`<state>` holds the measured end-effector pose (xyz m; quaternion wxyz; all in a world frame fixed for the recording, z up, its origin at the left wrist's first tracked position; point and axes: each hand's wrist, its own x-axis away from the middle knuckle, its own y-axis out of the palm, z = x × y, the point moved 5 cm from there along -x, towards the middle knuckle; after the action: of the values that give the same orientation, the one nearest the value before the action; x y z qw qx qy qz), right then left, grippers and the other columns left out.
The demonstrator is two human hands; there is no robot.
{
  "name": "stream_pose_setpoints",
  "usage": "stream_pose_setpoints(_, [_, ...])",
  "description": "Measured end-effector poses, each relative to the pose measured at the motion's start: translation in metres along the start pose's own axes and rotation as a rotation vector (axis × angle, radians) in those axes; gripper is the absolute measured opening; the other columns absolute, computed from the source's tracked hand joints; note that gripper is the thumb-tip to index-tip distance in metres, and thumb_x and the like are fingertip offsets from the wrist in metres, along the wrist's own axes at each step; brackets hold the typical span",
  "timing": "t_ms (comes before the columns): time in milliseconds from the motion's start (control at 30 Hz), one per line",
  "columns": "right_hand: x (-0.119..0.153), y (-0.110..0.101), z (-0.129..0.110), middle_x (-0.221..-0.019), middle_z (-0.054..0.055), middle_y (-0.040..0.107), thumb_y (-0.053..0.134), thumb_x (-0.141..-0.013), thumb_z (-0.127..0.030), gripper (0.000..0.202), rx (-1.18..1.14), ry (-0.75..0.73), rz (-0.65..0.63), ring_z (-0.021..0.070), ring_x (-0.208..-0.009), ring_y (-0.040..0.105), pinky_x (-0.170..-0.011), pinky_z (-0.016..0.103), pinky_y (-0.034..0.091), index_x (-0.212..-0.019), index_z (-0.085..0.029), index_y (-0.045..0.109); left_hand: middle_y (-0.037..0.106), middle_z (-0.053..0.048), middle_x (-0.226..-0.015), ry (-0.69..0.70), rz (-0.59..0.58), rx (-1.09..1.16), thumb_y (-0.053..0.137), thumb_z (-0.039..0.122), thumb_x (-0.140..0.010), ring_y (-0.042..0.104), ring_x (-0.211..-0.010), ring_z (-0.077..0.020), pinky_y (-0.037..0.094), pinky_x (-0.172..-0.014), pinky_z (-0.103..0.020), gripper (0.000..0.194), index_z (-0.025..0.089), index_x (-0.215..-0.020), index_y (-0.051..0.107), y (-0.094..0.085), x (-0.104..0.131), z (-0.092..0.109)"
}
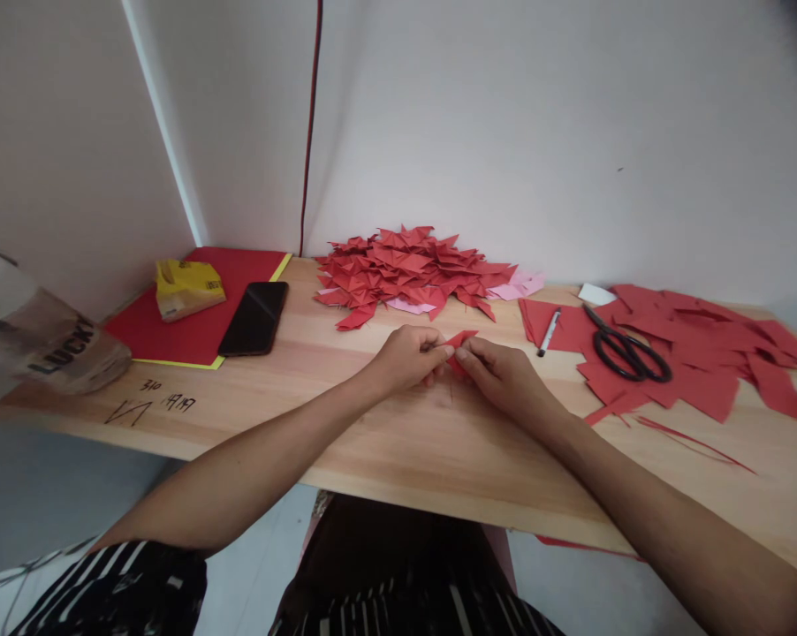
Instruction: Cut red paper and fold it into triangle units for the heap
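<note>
Between my two hands, over the middle of the wooden table [372,450], is a small folded red paper [461,339]. My left hand [413,355] pinches its left side between thumb and fingers. The right side is gripped by my right hand [495,371], thumb on top. Both hands are close together, fingertips nearly touching. Just behind them lies a heap of folded red paper pieces [408,265], with some pink paper [519,285] under and beside it.
Right: black-handled scissors [627,353] on red paper sheets [696,353], a marker [550,332], thin red strips [694,442]. Left: phone [254,318], yellow packet [190,287] on a red sheet [140,331], a clear LUCKY container [60,344]. A cable [311,124] hangs along the wall.
</note>
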<state>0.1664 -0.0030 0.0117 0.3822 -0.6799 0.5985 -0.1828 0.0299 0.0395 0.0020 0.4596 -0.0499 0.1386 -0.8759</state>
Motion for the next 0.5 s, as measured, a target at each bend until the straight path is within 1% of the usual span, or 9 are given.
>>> stream_pose_setpoints(133, [-0.0003,-0.0003,-0.0009,-0.061,-0.002,0.049,0.042,-0.096,-0.035,0.031,0.003,0.007,-0.007,0.0132,-0.058,0.045,-0.057,0.026,0.034,-0.068,-0.021,0.046,0.057,0.003,-0.054,-0.02,-0.006,0.017,0.054,0.026,-0.085,0.05,-0.041,-0.0058,0.038,-0.045,-0.017,0.023,0.015,-0.065,0.055,0.0004,0.0005,0.0019])
stream_pose_setpoints(500, [0.0,-0.0001,-0.0005,-0.06,-0.002,0.05,0.042,-0.096,-0.035,0.031,0.019,-0.001,0.001,0.014,-0.057,0.046,-0.056,0.027,0.033,-0.068,-0.021,0.046,0.057,0.003,-0.054,-0.021,-0.017,0.013,0.054,0.025,-0.085,0.05,-0.042,-0.0059,0.038,-0.045,-0.017,0.023,0.015,-0.065,0.055,0.0003,0.0007,0.0023])
